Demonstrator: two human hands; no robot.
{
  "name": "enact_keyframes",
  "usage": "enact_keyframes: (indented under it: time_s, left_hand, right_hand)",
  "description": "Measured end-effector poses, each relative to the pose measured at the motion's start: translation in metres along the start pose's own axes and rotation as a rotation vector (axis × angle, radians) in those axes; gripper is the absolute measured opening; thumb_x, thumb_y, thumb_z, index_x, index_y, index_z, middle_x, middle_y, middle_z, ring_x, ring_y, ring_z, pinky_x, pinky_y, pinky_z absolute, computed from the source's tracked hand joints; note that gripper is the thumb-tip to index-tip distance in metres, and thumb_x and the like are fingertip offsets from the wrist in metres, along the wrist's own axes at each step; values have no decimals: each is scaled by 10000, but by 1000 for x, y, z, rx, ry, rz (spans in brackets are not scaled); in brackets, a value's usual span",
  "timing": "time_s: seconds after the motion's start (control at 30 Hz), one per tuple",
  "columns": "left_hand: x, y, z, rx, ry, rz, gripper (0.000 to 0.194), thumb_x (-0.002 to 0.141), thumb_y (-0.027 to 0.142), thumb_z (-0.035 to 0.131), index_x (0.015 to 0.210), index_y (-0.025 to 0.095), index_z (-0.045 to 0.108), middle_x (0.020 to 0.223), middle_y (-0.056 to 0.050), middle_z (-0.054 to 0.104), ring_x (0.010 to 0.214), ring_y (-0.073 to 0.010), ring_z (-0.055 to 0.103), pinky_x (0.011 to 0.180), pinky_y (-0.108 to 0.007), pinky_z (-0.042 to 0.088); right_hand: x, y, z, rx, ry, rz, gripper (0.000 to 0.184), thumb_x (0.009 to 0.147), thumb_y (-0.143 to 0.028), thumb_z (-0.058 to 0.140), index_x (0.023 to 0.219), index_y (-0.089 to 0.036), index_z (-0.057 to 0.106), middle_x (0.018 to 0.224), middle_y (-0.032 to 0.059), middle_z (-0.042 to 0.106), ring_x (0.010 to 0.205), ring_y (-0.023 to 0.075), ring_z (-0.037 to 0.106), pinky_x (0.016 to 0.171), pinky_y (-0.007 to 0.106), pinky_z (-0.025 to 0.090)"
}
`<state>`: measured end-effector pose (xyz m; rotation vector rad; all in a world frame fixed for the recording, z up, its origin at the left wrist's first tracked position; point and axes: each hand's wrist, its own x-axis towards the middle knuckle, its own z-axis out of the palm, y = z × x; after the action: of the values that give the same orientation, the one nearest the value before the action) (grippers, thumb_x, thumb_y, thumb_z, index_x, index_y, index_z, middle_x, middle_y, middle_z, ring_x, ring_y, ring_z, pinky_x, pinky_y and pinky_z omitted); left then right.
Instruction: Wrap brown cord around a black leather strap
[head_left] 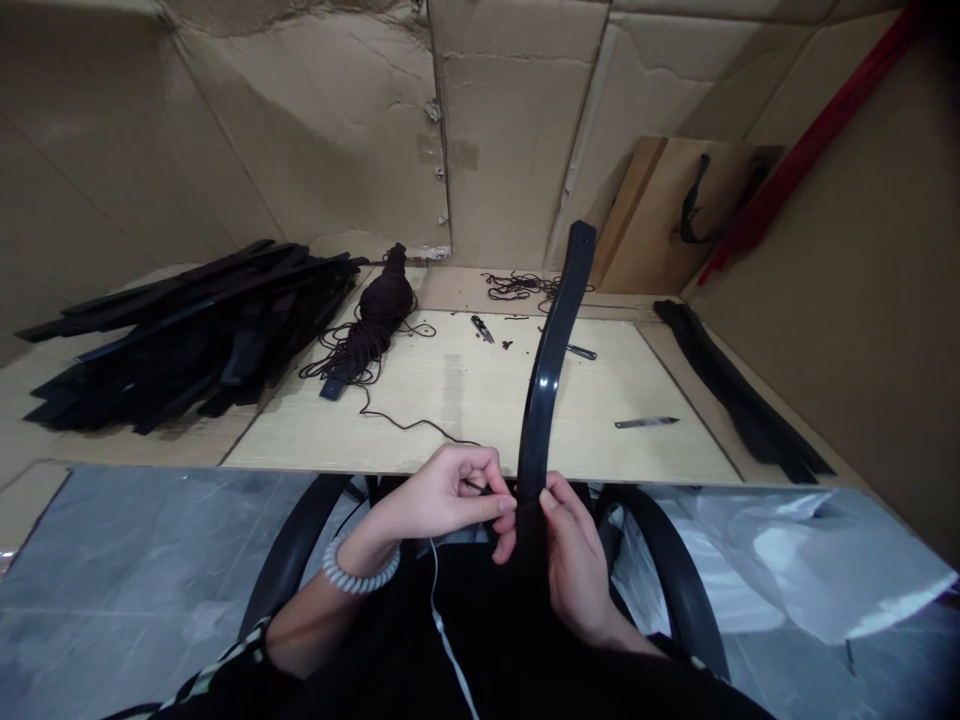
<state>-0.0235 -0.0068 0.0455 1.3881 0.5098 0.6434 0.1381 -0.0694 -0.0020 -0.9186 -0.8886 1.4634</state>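
A long glossy black strap (553,350) stands upright in front of me, its lower end at my lap. My right hand (574,560) is closed round that lower end. My left hand (454,495) pinches something thin, perhaps a needle with dark thread, against the strap's left edge. A dark thread (405,425) runs from my left hand across the pale board (480,400) to a dark skein of cord (375,320). My left wrist wears a white coiled band (358,578).
A pile of black straps (187,330) lies at the left, another bundle (739,390) at the right. Small scissors (482,328), a metal blade (646,423) and loose thread (517,288) lie on the board. Cardboard walls stand behind. Clear plastic (810,560) covers the floor on the right.
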Motion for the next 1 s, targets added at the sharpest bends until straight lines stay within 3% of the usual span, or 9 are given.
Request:
enact_keyframes:
  time_s: [0.1, 0.2, 0.33, 0.5, 0.67, 0.83, 1.0]
  left_hand:
    - [2, -6, -5, -56, -89, -12, 250, 878, 258, 670, 755, 136, 489, 668, -65, 664, 605, -104, 632, 545, -181, 440]
    - [4, -9, -8, -17, -54, 1, 269, 860, 282, 699, 799, 142, 477, 600, -2, 579, 514, -59, 508, 476, -159, 333]
    - [5, -10, -12, 26, -21, -2, 470, 810, 296, 758, 1146, 149, 463, 540, 127, 332, 452, -34, 237, 425, -164, 198]
    - [4, -9, -17, 71, -117, -28, 430, 849, 339, 709, 1155, 97, 528, 548, 88, 400, 452, -43, 304, 422, -187, 206]
    - [1, -12, -21, 41, -94, -20, 453, 830, 305, 728, 1162, 88, 509, 566, 103, 347, 458, -33, 254, 406, -180, 181]
    - [2, -15, -20, 41, -96, -11, 438, 833, 279, 716, 1160, 81, 501, 554, 107, 352, 456, -30, 252, 404, -172, 172]
    - [1, -15, -21, 15, -79, -8, 431, 839, 276, 707, 1162, 86, 493, 582, 72, 444, 500, -57, 426, 449, -164, 274]
  right_hand:
    - [0, -1, 4, 37, -41, 28, 498, 920, -578, 584, 984, -125, 387, 732, 21, 586, 576, 80, 558, 588, 175, 458]
    - [-3, -2, 4, 41, -86, 19, 490, 944, -572, 561, 999, -130, 357, 754, 20, 591, 534, 66, 541, 566, 168, 462]
    - [-6, -4, 1, 50, -173, 7, 482, 984, -548, 521, 1186, -165, 309, 832, 15, 611, 555, 60, 563, 591, 168, 491]
    - [-2, -6, 2, 112, -196, 29, 528, 948, -545, 587, 1185, -149, 331, 827, 28, 623, 599, 70, 598, 610, 160, 495]
    - [-1, -6, 3, 197, -313, 192, 565, 913, -619, 594, 1087, -117, 401, 875, 93, 647, 643, 126, 648, 651, 217, 532]
    - [-1, -6, 2, 185, -280, 203, 601, 885, -630, 627, 1088, -121, 383, 916, 120, 653, 678, 147, 670, 665, 212, 534]
    - [-1, -7, -2, 85, -320, 154, 542, 914, -597, 590, 1081, -130, 374, 976, 86, 626, 683, 119, 668, 661, 193, 534]
